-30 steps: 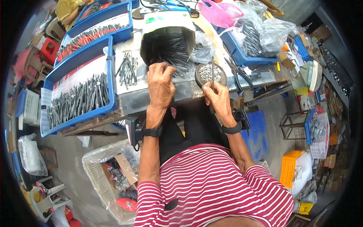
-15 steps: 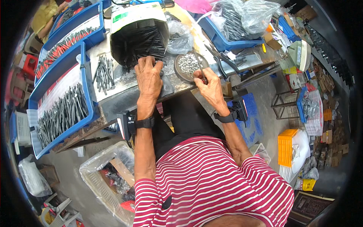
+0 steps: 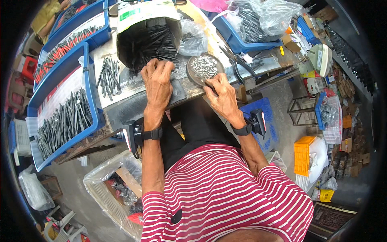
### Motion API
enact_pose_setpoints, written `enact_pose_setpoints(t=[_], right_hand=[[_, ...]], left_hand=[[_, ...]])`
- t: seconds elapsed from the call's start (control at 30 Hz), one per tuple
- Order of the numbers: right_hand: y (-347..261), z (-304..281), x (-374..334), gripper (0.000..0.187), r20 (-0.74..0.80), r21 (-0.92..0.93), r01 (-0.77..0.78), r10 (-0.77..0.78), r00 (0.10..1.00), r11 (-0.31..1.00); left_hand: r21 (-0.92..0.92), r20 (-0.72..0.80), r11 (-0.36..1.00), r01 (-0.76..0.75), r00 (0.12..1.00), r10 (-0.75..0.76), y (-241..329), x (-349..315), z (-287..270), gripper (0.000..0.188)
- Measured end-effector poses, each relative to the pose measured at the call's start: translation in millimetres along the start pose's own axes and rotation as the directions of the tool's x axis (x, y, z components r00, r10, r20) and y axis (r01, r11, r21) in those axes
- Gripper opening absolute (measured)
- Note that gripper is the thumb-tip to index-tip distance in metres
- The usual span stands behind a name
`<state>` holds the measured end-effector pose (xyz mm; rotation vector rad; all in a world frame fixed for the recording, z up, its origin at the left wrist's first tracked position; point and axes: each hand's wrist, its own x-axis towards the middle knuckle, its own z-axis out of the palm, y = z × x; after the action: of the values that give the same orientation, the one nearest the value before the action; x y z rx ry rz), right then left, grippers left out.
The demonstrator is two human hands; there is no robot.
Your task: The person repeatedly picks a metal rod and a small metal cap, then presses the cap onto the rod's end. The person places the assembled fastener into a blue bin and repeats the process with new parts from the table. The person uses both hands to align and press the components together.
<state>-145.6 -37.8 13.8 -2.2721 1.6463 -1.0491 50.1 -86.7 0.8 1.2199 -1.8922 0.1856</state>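
My left hand (image 3: 157, 82) is at the mouth of a tipped white box (image 3: 149, 13), its fingers curled down to the bench. Whatever those fingers hold is hidden beneath them. Slim black rods (image 3: 155, 42) fill the box and spill towards the hand. Close to the bench's front edge, my right hand (image 3: 221, 97) pinches a slim metal tool, mostly covered by the fingers. That hand is at the lower right rim of a round brown dish (image 3: 192, 76), which contains many small silvery pieces (image 3: 204, 66).
Long-handled pliers (image 3: 238, 66) lie right of the dish. Loose black rods (image 3: 108, 78) lie left of the box, beside a blue tray (image 3: 94, 103) of similar rods. A blue bin (image 3: 231, 40) with bagged black parts stands at the back right. A lined basket (image 3: 102, 201) sits below.
My right hand has lowered and turned, and the metal tool in it no longer points upward. My left hand stays by the box mouth, its fingers shifted slightly.
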Motion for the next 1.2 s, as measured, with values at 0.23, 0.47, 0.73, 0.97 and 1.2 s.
enact_pose_setpoints(t=[0.23, 0.47, 0.73, 0.97, 1.2], right_hand=[[5, 6, -6, 0.018, -0.036, 0.128, -0.04, 0.045, 0.998, 0.991], [-4, 5, -7, 0.014, -0.056, 0.249, -0.165, 0.184, 0.981, 0.954], [-10, 6, -3, 0.014, -0.101, 0.33, -0.201, 0.246, 0.964, 0.922], [-7, 6, -1, 0.01, -0.105, 0.279, -0.196, 0.232, 0.967, 0.94], [-5, 4, 1, 0.008, -0.064, 0.236, -0.234, 0.256, 0.965, 0.943]], left_hand=[[-0.103, -0.047, 0.994, -0.046, 0.998, 0.041, 4, 1, -7, 0.015], [-0.388, -0.092, 0.922, -0.004, 0.995, -0.034, 16, -1, -14, 0.025], [-0.792, 0.105, 0.461, 0.4, 0.834, -0.542, 49, -1, -26, 0.016], [-0.819, 0.556, -0.217, 0.531, 0.642, -0.528, 51, -4, -30, 0.02], [-0.721, 0.672, -0.524, 0.453, 0.642, -0.37, 59, -17, -18, 0.02]])
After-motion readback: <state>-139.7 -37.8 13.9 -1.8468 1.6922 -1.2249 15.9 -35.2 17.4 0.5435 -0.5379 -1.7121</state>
